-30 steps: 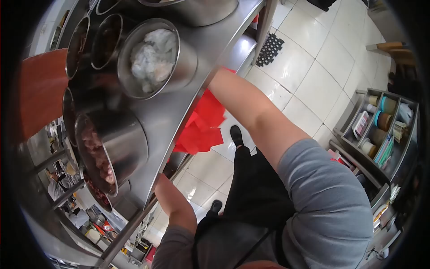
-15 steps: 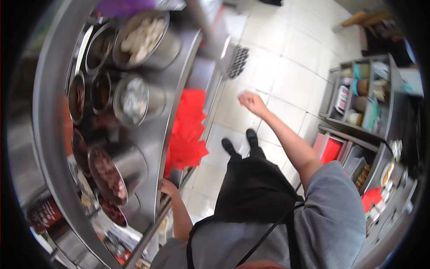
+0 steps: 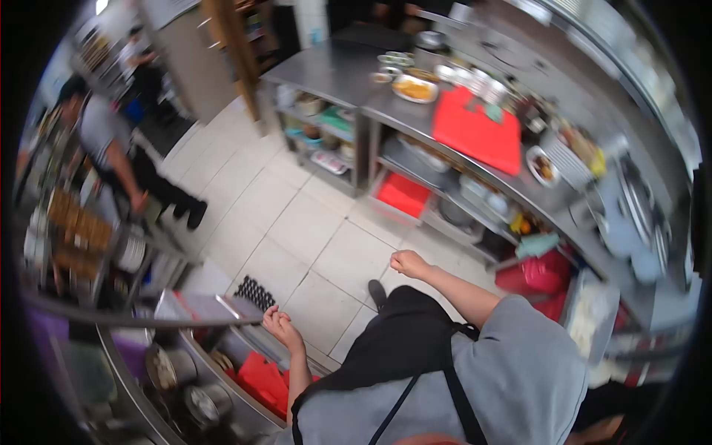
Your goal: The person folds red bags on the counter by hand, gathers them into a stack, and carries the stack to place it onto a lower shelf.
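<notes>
Over the tiled floor, my left hand (image 3: pixel 280 326) is raised beside the steel counter, its fingers loosely bent and apart, with nothing visible in it. Below it on the counter side lie red sheets or boards (image 3: pixel 263 378). My right hand (image 3: pixel 408 263) hangs in the air in front of the black apron (image 3: pixel 393 334), fingers curled into a loose fist around nothing I can see. Two round steel containers (image 3: pixel 174 365) stand in the counter at lower left.
Ahead, a steel worktable (image 3: pixel 404 111) carries a red cutting board (image 3: pixel 475 130), a plate of yellow food (image 3: pixel 415 89) and small bowls. Red bins (image 3: pixel 538 282) stand below at right. Another person (image 3: pixel 111 141) works at left. A dark perforated mat (image 3: pixel 254 293) lies on the floor.
My view has swung right, from the row of steel containers toward the worktable. My left hand has come away from the counter edge and up. My right hand is now curled before the apron.
</notes>
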Demonstrator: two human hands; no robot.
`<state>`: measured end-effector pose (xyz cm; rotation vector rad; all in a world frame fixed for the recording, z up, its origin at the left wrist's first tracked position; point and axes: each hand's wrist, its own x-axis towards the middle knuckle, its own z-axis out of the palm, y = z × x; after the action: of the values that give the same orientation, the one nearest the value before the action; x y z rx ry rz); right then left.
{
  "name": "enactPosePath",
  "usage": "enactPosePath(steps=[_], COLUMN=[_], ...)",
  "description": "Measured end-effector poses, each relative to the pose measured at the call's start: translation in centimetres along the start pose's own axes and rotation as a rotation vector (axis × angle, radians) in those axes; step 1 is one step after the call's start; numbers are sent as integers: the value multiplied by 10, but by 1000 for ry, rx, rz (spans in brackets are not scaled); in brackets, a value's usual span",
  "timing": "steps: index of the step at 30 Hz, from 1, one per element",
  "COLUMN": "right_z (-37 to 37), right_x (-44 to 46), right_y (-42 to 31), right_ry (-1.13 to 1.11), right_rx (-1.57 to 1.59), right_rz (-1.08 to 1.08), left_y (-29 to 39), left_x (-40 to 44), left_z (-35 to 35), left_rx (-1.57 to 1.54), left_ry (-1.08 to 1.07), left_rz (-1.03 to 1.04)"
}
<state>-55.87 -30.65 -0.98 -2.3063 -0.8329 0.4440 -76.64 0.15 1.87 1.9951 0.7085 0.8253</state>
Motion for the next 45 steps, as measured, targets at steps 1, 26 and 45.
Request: enactPosePath(steps=[1, 26, 45], right_z=[-12, -243, -281], right_x=[-23, -228, -295], right_y=[2, 257, 336], right_ry=[52, 822, 1051], right_rx=[18, 19, -549], right_rz=[50, 614, 1594], left_y=[7, 277, 436], left_x=[3, -22, -1], left_z=[12, 445, 713], left_rx=[-44, -93, -369], left_ry=[-50, -1144, -1555], left_rz=[-14, 266, 734])
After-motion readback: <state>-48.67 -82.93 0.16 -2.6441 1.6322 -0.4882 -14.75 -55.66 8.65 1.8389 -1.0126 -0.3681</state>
